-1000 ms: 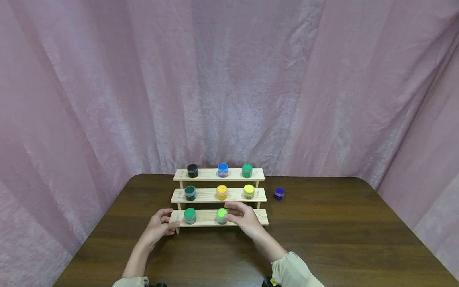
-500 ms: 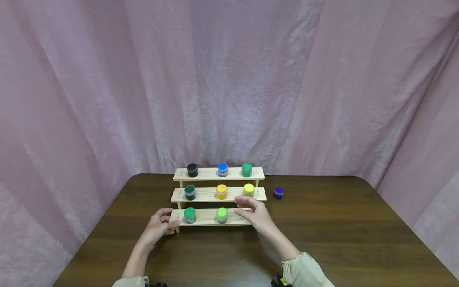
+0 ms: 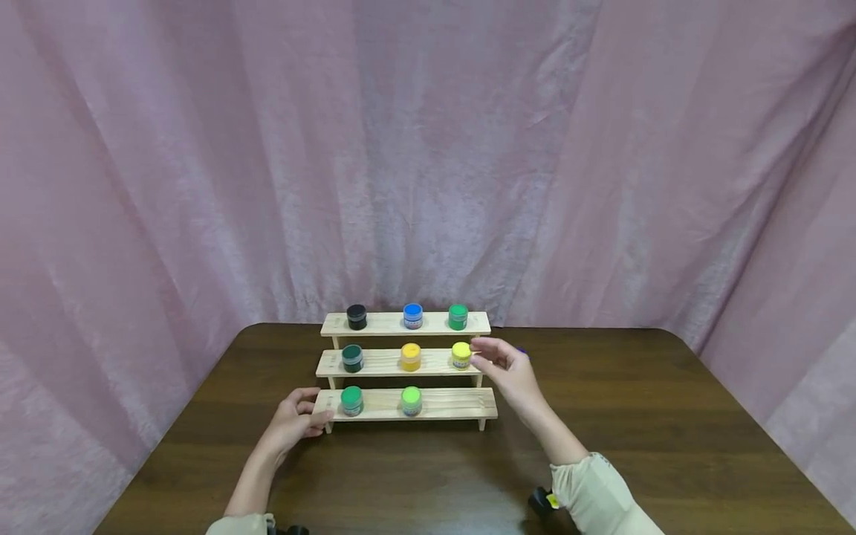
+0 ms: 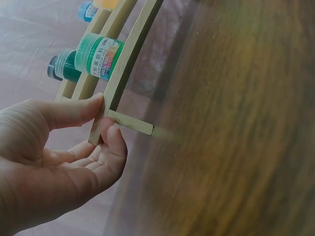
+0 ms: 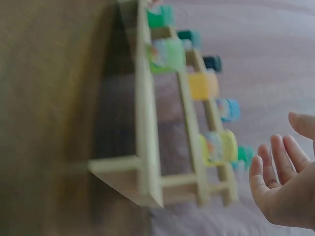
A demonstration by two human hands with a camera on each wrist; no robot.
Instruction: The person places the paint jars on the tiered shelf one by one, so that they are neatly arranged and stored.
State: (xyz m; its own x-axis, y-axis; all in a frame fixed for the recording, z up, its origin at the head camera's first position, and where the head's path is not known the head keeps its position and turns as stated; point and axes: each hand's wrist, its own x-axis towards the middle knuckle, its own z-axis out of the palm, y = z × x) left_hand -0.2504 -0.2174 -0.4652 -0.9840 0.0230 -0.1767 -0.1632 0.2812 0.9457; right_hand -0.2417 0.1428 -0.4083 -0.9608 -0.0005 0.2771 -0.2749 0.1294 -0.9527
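A three-tier wooden rack (image 3: 435, 405) stands on the table with small paint jars on its steps. At the lowest step's left end my left hand (image 3: 289, 425) pinches the board between thumb and fingers, clearly seen in the left wrist view. Near it are a green paint jar (image 4: 101, 56) and a light green paint jar (image 3: 411, 401). My right hand (image 3: 513, 375) holds nothing, fingers loosely bent, just right of the yellow paint jar (image 3: 461, 355) on the middle step. Behind that hand a purple paint jar (image 3: 524, 352) is mostly hidden.
The middle step also bears a dark green jar (image 3: 352, 358) and an orange-yellow jar (image 3: 411, 357). On the top step are a black jar (image 3: 357, 317), a blue jar (image 3: 412, 316) and another green jar (image 3: 458, 317). A pink curtain (image 3: 428, 163) hangs behind the brown table (image 3: 635, 416).
My right hand has left the light green jar on the lowest step and moved right and away from me, now covering most of the purple jar. My left hand keeps its hold on the rack.
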